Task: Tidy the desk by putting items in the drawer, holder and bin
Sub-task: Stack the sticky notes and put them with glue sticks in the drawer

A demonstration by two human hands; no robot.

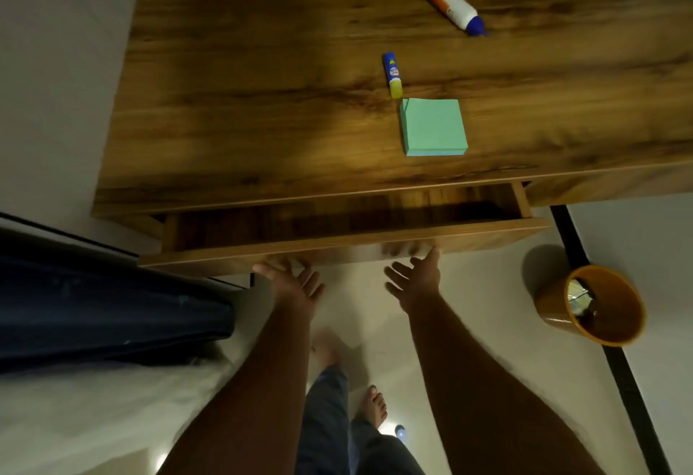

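Observation:
A wooden desk (262, 80) fills the upper view. Its drawer (337, 245) stands pulled partly out, and the dark inside looks bare. On the desk lie a green pad of sticky notes (433, 127), a blue and yellow glue stick (392, 75) just behind it, and a white glue bottle (455, 7) with a blue cap at the far right. My left hand (294, 281) is under the drawer's front edge, fingers spread. My right hand (416, 277) is beside it, fingers apart, thumb touching the drawer front. Neither hand holds an item.
An orange bin (592, 306) with some shiny waste inside stands on the pale floor at the right, below the desk. Dark blue fabric (105, 298) lies at the left on a white surface. My legs and bare feet (371, 405) are below.

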